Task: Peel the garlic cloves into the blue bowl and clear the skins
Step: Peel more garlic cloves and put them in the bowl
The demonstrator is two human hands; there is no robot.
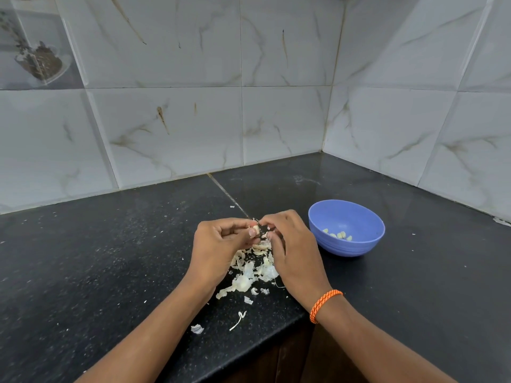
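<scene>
Nearest the person, a few loose bits of skin (197,329) and a thin white stem (238,320) lie by the edge of the black surface (83,258). The right wrist wears an orange band (324,305).

A little farther in sits the pile of skins (250,272), between the two wrists. One whole clove (243,283) seems to lie in the pile; the hands hide part of it, so a full count is not possible.

Above the pile, both hands meet. The left hand (218,244) has its fingers curled and pinches a small clove (256,230) between thumb and fingertips. The right hand (293,244) has its fingers curled too, and its fingertips pinch at the top of the same clove. Both grips are tight on it.

To the right, just beside the right hand but not touching it, stands one blue bowl (356,244). About five peeled cloves (338,235) lie inside it.

Behind are two tiled walls (276,106) that meet in a corner.
</scene>
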